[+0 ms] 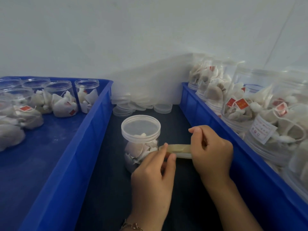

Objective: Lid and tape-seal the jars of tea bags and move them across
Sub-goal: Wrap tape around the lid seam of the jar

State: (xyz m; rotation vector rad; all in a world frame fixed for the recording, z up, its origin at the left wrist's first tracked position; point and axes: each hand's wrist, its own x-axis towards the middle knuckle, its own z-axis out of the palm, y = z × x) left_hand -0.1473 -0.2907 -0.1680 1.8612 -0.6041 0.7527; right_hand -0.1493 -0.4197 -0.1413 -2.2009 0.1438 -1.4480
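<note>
Obs: Fingers of the left hand pinch the free tape end; the right hand curls round the tape roll, a strip stretched between them.

Rec: Where's the jar?

Obs: Lidded jar of tea bags upright on the dark mat, just left of the tape. Lid on; no seal visible.

Rec: Step?

Obs: Taping, I judge. Next: lay the strip on the lid seam, wrap round.

Rec: Room?

Obs: Narrow lane between the left blue tray, holding unlidded jars, and the right blue tray, stacked with lidded jars. Spare lids behind. Both tray walls close.
</note>
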